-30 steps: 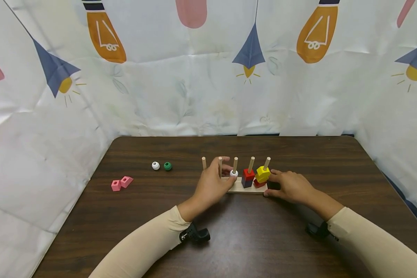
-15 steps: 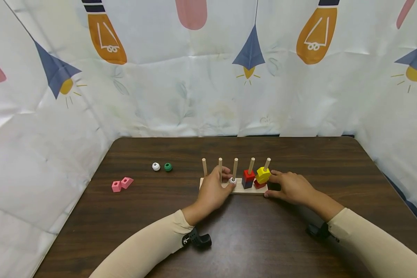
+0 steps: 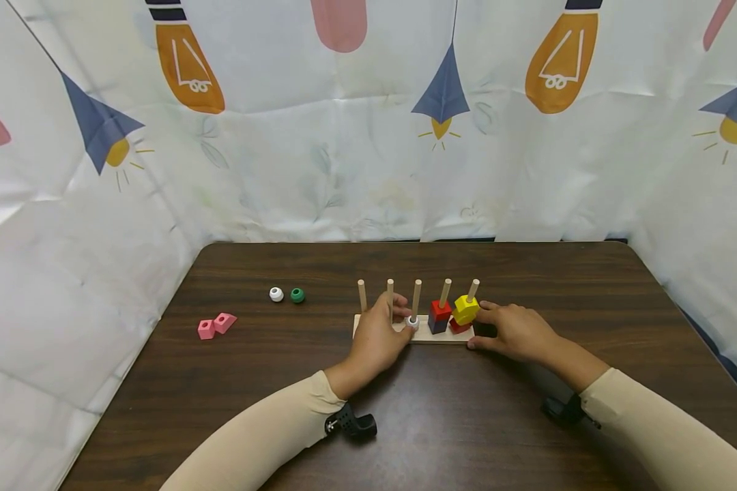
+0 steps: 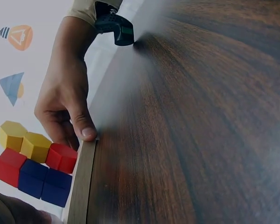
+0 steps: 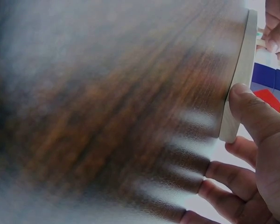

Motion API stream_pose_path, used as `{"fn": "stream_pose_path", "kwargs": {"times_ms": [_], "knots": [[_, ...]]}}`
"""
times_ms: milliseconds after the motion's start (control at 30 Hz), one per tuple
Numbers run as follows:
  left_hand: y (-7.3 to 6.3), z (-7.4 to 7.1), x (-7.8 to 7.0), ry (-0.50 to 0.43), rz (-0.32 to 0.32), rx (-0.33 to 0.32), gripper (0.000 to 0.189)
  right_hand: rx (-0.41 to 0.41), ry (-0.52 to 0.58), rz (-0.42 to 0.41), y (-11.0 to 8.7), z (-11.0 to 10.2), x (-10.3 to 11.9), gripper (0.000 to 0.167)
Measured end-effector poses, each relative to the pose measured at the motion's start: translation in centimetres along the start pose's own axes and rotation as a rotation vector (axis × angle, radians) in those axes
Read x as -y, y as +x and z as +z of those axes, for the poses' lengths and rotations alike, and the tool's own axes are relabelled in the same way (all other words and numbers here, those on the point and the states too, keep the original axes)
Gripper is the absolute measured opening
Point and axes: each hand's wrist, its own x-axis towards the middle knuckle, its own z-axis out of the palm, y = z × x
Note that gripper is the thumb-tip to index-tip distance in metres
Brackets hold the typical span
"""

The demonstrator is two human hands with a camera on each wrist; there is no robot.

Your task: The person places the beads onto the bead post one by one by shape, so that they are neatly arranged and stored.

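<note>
A wooden peg board (image 3: 426, 337) with a row of upright pegs stands on the table. My left hand (image 3: 377, 336) pinches a white bead (image 3: 413, 322) low on the middle peg, thumb in front and fingers behind. My right hand (image 3: 511, 329) grips the board's right end, its thumb (image 5: 252, 109) on the front edge. Next to that hand, yellow hexagonal blocks (image 4: 35, 147) sit over a red hexagonal block (image 4: 61, 157) on the end peg. On the neighbouring peg a red cube (image 3: 440, 310) rests above blue cubes (image 4: 44, 183). The two leftmost pegs carry nothing visible.
Left of the board lie a white bead (image 3: 276, 294) and a green bead (image 3: 297, 295). Farther left, two pink blocks (image 3: 215, 326) touch on the dark wooden table (image 3: 467, 423). A printed white curtain (image 3: 344, 164) hangs behind the table.
The white bead has moved down the middle peg to near the board, with my left hand lowering alongside it. My right hand has stayed at the board's right end.
</note>
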Motion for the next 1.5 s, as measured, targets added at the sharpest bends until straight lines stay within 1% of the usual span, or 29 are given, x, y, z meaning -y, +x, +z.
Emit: {"fn": "stream_pose_path", "kwargs": {"times_ms": [100,267,333,433,567,667,767,867,933,1033,1133,1300,1500], "knots": [[0.0,-0.1,0.1,-0.015,0.018,0.013,0.042,0.000,-0.001,0.002,0.0,0.0,0.0,0.062],[-0.3,-0.6,0.2,-0.024,0.077,0.040,0.058,0.002,-0.003,0.004,0.0,0.1,0.0,0.063],[-0.5,-1.1,0.2,-0.001,0.104,0.060,0.066,0.002,-0.003,0.005,0.0,0.1,0.1,0.063],[-0.9,-1.9,0.1,0.046,0.121,0.104,0.076,0.003,-0.004,0.003,0.0,0.0,0.1,0.063],[-1.5,-3.4,-0.1,0.088,0.123,0.162,0.082,0.006,-0.003,0.003,0.1,0.1,0.1,0.063],[-2.0,-4.5,-0.1,0.079,0.127,0.201,0.082,0.008,0.002,0.003,0.1,0.1,0.0,0.062],[-2.3,-5.7,0.0,0.081,0.120,0.262,0.081,0.004,0.006,-0.001,0.1,0.1,0.0,0.062],[-2.5,-7.0,0.4,0.103,0.118,0.316,0.071,0.001,0.004,-0.003,0.1,0.1,-0.1,0.062],[-2.5,-7.9,0.8,0.116,0.120,0.333,0.061,0.002,0.004,-0.001,0.1,0.1,-0.1,0.062],[-2.4,-9.1,1.6,0.138,0.126,0.312,0.043,0.002,0.004,0.000,0.1,0.1,-0.1,0.062],[-2.1,-10.4,2.5,0.169,0.115,0.271,0.034,-0.002,0.004,-0.004,0.1,0.0,-0.1,0.062],[-1.5,-12.4,3.6,0.231,0.061,0.197,0.032,-0.016,-0.001,-0.014,0.0,0.1,-0.1,0.061],[-0.6,-14.2,5.6,0.312,0.049,0.083,0.034,-0.012,-0.005,-0.011,0.0,0.1,0.0,0.062]]}}
